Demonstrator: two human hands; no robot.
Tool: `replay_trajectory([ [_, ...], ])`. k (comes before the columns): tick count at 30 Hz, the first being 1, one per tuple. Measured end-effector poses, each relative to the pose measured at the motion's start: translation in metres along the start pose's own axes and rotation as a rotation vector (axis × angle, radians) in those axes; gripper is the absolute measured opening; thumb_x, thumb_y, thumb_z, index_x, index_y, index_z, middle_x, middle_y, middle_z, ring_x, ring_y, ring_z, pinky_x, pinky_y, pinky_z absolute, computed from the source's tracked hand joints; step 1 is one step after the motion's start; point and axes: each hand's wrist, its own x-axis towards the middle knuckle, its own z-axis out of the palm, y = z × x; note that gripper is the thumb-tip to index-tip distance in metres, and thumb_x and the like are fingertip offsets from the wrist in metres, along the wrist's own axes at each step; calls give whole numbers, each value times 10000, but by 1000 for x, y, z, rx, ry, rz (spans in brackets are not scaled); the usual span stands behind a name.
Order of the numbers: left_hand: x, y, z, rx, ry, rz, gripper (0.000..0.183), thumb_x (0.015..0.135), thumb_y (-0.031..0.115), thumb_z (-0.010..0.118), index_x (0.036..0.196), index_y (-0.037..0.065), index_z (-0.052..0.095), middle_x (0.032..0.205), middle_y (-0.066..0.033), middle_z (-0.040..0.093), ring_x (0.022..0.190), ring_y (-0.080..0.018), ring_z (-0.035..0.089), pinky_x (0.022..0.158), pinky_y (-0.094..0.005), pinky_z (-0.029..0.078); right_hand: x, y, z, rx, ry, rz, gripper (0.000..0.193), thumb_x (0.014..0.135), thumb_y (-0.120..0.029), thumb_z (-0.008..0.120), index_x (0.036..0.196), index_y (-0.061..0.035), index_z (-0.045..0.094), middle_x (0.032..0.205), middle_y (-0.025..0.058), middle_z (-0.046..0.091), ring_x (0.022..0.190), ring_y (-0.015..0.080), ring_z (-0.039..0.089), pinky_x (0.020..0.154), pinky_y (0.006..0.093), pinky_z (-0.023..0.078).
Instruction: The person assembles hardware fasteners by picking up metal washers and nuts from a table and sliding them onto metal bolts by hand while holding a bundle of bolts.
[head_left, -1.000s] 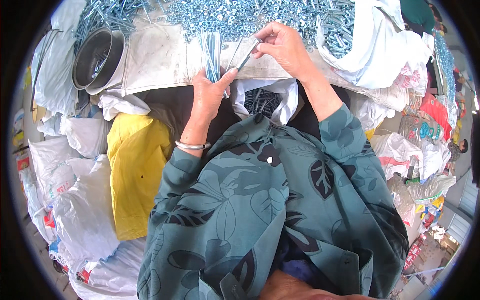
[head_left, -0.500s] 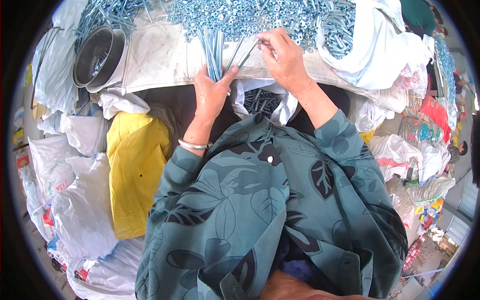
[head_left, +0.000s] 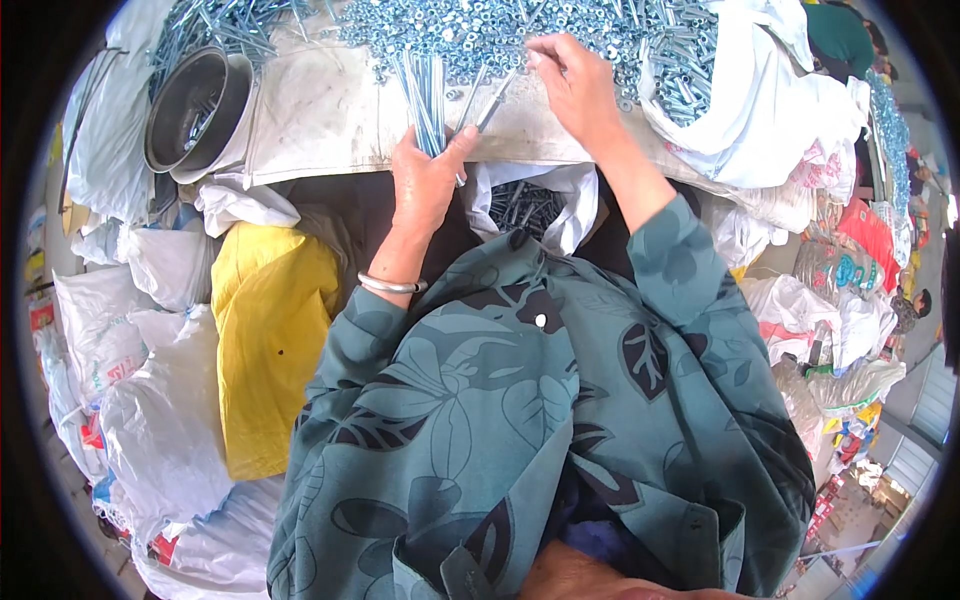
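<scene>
The left hand is closed around a bundle of long bolts, gripping the lower ends so the shafts stand out of the fist toward twelve o'clock, fanned slightly over the white cloth on the bench. The thumb presses across the bundle from the three o'clock side. A metal bangle sits on that wrist.

The right hand rests at the edge of the heap of loose bolts and nuts, fingers curled and drawn together at their tips. It seems to pinch the upper end of a single bolt; the exact contact is too small to tell for certain. That bolt lies slanted, its long axis running from about one o'clock down to seven o'clock, and its lower end comes in just beside the left thumb.

So the single bolt lies at ten o'clock from the right hand and at two o'clock from the left fist, nearly touching the bundle but tilted against its upright run. The left hand is the nearer to its lower end.

A dark metal bowl stands at nine o'clock of the bundle, well apart. An open white bag of dark fasteners sits just below the bench edge, at five o'clock of the left hand.
</scene>
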Motion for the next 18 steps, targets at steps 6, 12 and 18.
replay_trajectory([
  [6,0,4,3,-69,5,-13,269,837,201,781,847,31,572,657,-5,554,509,-83,505,464,-235,393,40,52,17,-331,-157,-74,152,864,-78,589,990,-26,656,937,164,661,909,347,649,811,416,515],
  [12,2,2,2,-41,26,-12,230,844,164,753,840,8,584,634,-19,566,497,-90,513,470,-260,413,45,56,47,-429,-282,11,109,817,-80,609,918,-38,619,885,165,612,875,386,632,752,464,509],
  [18,4,4,2,-115,31,-66,235,836,157,767,849,10,584,664,-23,572,500,-97,509,469,-258,409,53,50,28,-481,-260,-175,158,835,-120,642,932,5,648,791,82,658,700,148,624,665,313,499],
])
